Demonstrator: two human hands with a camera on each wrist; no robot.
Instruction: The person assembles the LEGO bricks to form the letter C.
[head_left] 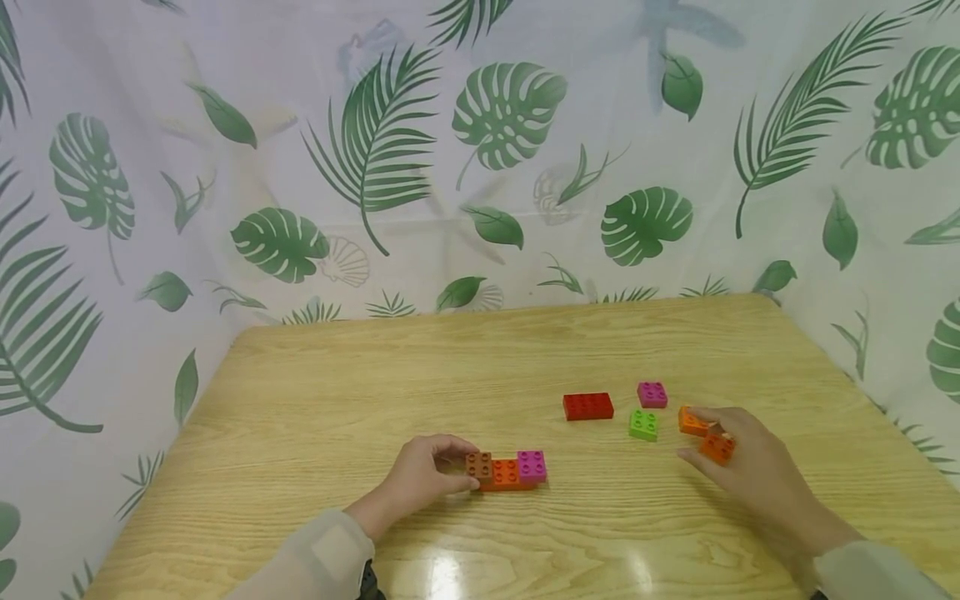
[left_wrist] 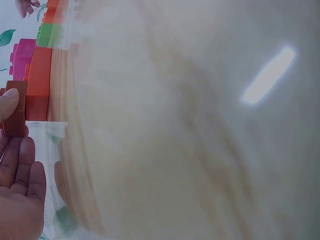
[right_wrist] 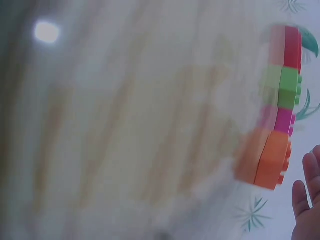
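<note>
a white backdrop [head_left: 420, 242] with green leaves [head_left: 510, 115] lines three sides of a wood-grained table [head_left: 375, 383] showing bright glare [head_left: 445, 577]

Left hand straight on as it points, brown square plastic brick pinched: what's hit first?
Likely the magenta square plastic brick on the other end of the red-orange oblong plastic brick, roughly level with the brown brick the left hand pinches. Exact alignment is hard to judge.

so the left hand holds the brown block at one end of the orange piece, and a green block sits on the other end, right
Not green: the head view shows a pink block on the other end. The left hand does hold the brown block at one end of the orange piece.
</note>
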